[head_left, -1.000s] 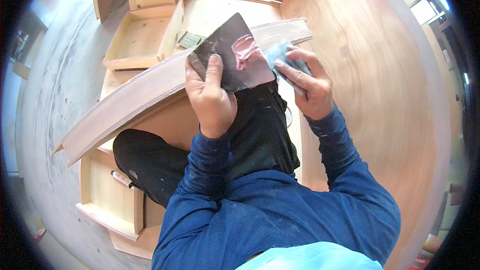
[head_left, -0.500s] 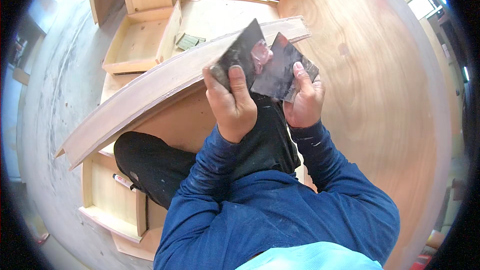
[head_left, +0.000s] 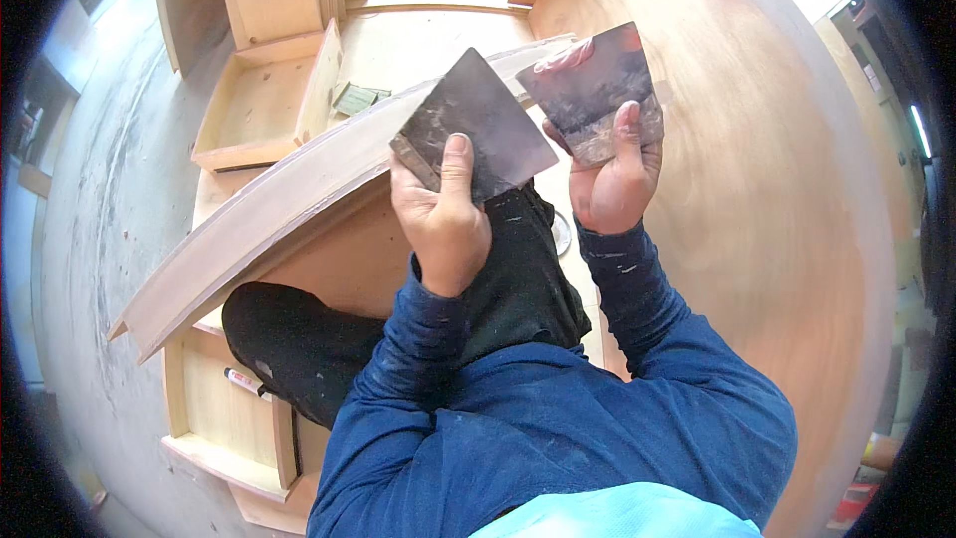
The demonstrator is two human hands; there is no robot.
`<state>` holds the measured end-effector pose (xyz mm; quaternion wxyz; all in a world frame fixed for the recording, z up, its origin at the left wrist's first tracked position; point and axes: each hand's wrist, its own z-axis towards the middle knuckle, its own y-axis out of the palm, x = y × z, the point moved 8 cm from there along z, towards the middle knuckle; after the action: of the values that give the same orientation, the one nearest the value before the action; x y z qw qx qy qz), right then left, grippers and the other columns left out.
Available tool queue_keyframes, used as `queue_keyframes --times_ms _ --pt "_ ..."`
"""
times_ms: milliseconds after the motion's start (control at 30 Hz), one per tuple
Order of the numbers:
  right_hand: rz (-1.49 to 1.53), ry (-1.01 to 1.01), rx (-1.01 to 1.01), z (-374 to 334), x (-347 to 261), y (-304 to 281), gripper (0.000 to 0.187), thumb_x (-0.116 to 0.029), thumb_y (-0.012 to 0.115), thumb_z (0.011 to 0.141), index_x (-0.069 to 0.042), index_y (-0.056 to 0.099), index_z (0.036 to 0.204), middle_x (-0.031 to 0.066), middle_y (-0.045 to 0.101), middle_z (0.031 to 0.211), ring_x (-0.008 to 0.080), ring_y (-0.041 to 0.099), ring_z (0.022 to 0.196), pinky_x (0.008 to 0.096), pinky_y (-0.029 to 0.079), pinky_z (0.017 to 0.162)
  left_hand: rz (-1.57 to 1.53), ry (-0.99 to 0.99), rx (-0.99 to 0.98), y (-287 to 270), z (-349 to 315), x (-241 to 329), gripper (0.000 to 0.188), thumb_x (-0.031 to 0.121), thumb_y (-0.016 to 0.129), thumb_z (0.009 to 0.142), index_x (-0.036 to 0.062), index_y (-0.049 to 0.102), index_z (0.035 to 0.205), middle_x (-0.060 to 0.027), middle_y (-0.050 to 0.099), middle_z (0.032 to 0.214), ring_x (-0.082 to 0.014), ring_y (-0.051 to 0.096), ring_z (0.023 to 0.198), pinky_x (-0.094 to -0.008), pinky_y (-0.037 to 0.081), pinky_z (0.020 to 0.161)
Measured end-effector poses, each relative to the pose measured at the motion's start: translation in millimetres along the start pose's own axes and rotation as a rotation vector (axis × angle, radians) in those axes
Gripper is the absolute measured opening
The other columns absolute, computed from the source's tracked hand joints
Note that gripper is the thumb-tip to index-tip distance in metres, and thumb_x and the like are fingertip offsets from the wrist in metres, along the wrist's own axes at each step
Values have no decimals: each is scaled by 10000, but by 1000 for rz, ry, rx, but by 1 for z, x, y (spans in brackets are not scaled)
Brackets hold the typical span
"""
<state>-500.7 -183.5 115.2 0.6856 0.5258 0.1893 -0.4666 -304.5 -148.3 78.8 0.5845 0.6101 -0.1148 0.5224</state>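
My left hand [head_left: 443, 214] is closed on a flat, square metal putty scraper [head_left: 485, 125], thumb on its face near a worn, crusted edge. In my right hand [head_left: 619, 174] a second putty scraper [head_left: 593, 80] is held up and tilted, with pink putty [head_left: 566, 58] along its upper left edge. The two blades are close together, a small gap between them. Behind and below them a long wooden board [head_left: 269, 189] with a whitish coating lies slantwise in front of my legs.
A wooden drawer [head_left: 261, 100] stands at the far left, a small green packet [head_left: 357, 100] near it. Another drawer [head_left: 229, 408] at the lower left has a marker pen [head_left: 244, 382] over it. A large plywood panel [head_left: 757, 239] rises on my right.
The two scrapers, crossing close over the putty before, have moved apart. My right hand has risen and turned its blade upward; the pink putty now shows on its upper edge.
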Motion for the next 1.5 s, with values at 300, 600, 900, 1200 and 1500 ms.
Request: queue_keyframes --times_ms 300,600,900,1200,1500 --pt "-715 -379 -504 -44 -22 74 356 -106 574 978 50 540 1295 171 665 1134 185 622 1024 333 490 902 85 73 173 -16 -1 5 368 64 617 943 -56 472 1259 -112 611 1125 -147 571 1006 -275 444 916" --pt "-1179 -460 -610 -21 -45 51 420 151 590 767 -41 707 1121 222 655 1179 368 677 1028 399 567 813 -4 99 122 -21 10 12 340 78 612 956 -41 466 1239 -107 605 1116 -149 567 997 -272 443 912" --pt "-1499 -896 -747 -40 -58 94 301 32 649 757 -114 764 992 128 693 1144 317 625 1159 431 436 965 -96 37 48 -5 -1 10 357 76 579 972 -65 444 1271 -113 597 1134 -152 565 999 -273 442 918" --pt "-1112 -552 -809 -40 -22 70 439 212 505 783 8 695 1122 247 615 1251 383 592 1197 373 481 984 -330 -100 54 -8 7 -1 350 75 528 993 -32 443 1315 -109 592 1170 -180 580 1024 -299 463 924" --pt "-1275 -314 -384 -9 -20 -5 249 62 512 931 64 610 1160 173 678 1069 243 688 930 364 573 808 -249 29 181 -31 15 -4 320 89 485 1014 -40 447 1304 -110 580 1178 -164 547 1050 -289 422 963"
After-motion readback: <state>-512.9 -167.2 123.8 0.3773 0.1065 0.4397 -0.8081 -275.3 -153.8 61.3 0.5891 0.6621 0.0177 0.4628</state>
